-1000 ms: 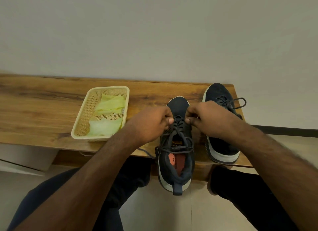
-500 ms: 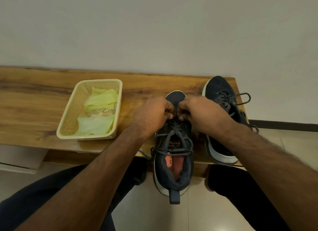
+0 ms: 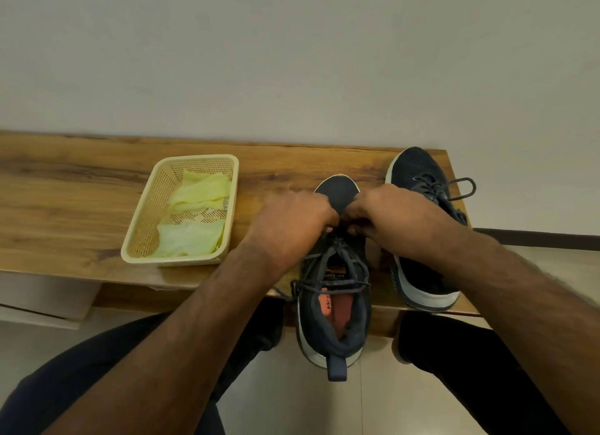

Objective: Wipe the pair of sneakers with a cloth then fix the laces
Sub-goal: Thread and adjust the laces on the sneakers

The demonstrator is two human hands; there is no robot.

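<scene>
Your head camera looks forward and steeply down, close above the wooden bench against the wall.

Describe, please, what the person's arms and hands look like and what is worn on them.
Both forearms are bare right up to the frame edge, with no sleeves showing. The left hand and right hand wear no gloves, and no watch, ring or bracelet is visible on the wrists or knuckles. Fine hair shows along both forearms.
</scene>
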